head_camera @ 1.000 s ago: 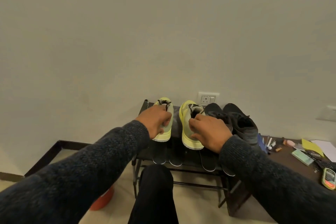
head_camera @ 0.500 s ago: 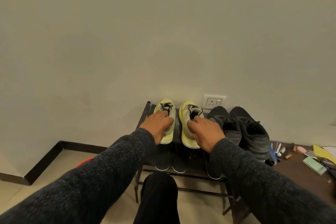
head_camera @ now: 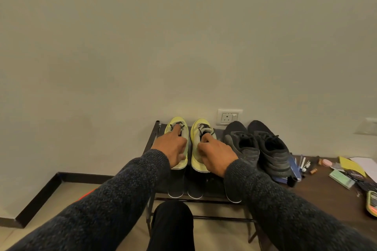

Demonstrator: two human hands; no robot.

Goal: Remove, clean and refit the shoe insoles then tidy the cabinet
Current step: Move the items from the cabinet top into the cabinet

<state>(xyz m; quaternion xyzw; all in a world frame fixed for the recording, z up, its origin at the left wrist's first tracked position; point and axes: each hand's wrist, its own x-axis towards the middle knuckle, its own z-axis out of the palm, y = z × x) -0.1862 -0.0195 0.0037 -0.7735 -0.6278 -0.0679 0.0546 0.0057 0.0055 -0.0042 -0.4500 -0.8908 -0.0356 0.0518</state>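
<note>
Yellow shoes (head_camera: 201, 144) sit toes-to-wall at the rack's (head_camera: 152, 140) left end, black pair (head_camera: 257, 146) just right of them. Dark insoles (head_camera: 176, 187) lie in front on the rack, so removal looks done. L hand (head_camera: 172, 147) rests on the left shoe, fingers loosely curled, forefinger in its mouth; R hand (head_camera: 217, 154) likewise on the right shoe. Firm grip? can't tell. Probably setting the shoes in place. Next: take an insole & clean it. Cluttered table (head_camera: 326, 193) to the right.

Count on the rack (head_camera: 152, 144) — yellow shoes (head_camera: 201, 128): 2. Black shoes (head_camera: 265, 144): 2. Loose dark insoles (head_camera: 194, 188) at the front edge: 3 visible — any more hidden by the right sleeve. Hands: 2. Wall socket (head_camera: 228, 117): 1.
</note>
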